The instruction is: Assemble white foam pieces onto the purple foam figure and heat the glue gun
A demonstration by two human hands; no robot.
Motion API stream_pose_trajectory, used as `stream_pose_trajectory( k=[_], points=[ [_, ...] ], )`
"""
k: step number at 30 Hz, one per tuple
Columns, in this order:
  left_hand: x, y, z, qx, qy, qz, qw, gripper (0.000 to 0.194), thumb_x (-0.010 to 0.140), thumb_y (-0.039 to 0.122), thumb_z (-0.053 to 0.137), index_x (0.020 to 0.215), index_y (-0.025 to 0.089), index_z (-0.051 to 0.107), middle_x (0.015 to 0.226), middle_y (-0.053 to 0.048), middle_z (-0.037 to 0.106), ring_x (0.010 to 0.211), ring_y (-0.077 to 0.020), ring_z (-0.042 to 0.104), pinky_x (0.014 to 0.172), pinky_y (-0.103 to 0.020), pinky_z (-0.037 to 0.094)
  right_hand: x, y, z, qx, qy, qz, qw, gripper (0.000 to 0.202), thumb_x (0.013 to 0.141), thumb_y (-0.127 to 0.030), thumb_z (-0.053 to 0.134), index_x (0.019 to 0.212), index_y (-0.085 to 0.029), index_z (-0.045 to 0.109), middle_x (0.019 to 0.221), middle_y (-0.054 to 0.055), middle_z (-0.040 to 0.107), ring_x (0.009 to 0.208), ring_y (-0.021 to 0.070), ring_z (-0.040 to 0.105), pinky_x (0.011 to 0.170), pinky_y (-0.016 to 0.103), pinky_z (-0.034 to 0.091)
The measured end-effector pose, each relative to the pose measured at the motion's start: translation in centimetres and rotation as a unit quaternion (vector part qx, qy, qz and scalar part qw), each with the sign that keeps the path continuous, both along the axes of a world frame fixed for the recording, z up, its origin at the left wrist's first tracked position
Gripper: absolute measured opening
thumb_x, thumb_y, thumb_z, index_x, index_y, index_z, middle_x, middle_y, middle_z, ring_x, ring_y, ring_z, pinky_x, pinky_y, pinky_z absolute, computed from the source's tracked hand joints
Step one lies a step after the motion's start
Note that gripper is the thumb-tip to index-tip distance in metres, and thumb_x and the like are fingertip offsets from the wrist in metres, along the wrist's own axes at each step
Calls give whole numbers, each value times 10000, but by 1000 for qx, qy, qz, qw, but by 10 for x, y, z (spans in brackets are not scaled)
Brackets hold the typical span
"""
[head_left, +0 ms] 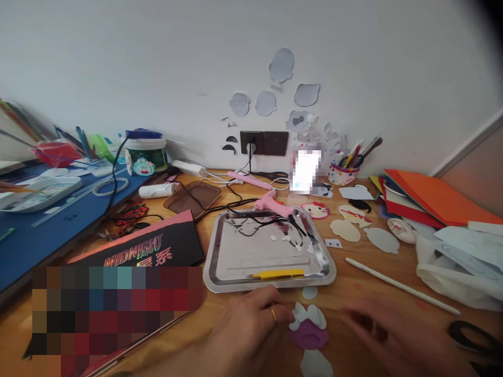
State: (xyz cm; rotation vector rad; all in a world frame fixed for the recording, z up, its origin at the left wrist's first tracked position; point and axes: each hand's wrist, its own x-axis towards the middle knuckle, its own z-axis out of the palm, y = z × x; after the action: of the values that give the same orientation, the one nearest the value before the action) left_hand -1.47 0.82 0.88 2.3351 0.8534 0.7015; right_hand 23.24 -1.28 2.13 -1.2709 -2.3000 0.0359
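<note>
In front of me on the wooden table lies a purple ruffled paper cutout [309, 337] with a white bow-like paper cutout [308, 315] over its top. My left hand [251, 324], a ring on one finger, is closed with its fingertips at the white cutout's left edge; the thumb is mostly hidden. Motion smears my right hand [396, 332], which hovers to the right of the cutouts, so its fingers are unclear. A small oval paper piece [310, 292] lies above them, and a larger pale piece [316, 363] below.
A metal tray [211, 262] holds a yellow-handled tool [281, 274] and scraps. Behind it rests a pink glue gun [273, 203] with cords. To the right are a white pen [401, 285], scissors [475, 337] and coloured sheets [440, 196]; a black box [157, 246] stands left.
</note>
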Motion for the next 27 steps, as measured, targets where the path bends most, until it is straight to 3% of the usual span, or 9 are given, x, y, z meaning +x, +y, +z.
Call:
stream_pose_trajectory(
  k=[3,6,10,16,22,27],
  points=[
    [0,-1,4,-13,-9,8,1000,231,829,126,416,967,177,595,863,-57,583,725,-122,548,625,-220,442,-14,32,15,-43,-12,-79,996,201,853,-326,428,846,-251,614,712,-25,647,557,104,601,519,197,477],
    [1,-1,3,-20,-14,18,1000,226,832,131,408,942,176,600,843,-56,578,718,-122,548,628,-224,440,-41,63,20,-67,-118,-91,987,214,870,-262,404,908,-236,612,862,-1,655,739,143,616,644,255,456],
    [1,1,-6,5,-29,25,999,217,819,137,414,925,184,598,827,-50,575,691,-116,542,594,-205,419,-70,88,16,-74,-216,-110,967,248,875,-235,387,843,-188,628,802,36,668,736,184,627,613,272,432],
    [0,4,-18,44,-40,14,998,199,797,163,423,891,203,594,776,-29,565,626,-100,525,541,-177,390,-83,96,11,-88,-265,-132,951,202,834,-205,444,835,-118,626,678,114,676,585,252,635,468,307,419],
    [1,3,-7,32,-29,11,999,214,795,122,414,891,184,595,809,-43,576,667,-104,540,575,-181,407,-87,100,22,-125,-291,-90,944,52,692,-113,609,700,-135,655,675,75,693,569,172,640,477,219,417],
    [1,2,-5,28,-28,6,999,220,797,108,409,889,176,597,820,-50,579,678,-103,543,594,-183,418,-88,106,18,-101,-303,-71,945,109,677,-70,596,737,-114,675,713,98,697,650,216,657,523,247,445]
  ],
)
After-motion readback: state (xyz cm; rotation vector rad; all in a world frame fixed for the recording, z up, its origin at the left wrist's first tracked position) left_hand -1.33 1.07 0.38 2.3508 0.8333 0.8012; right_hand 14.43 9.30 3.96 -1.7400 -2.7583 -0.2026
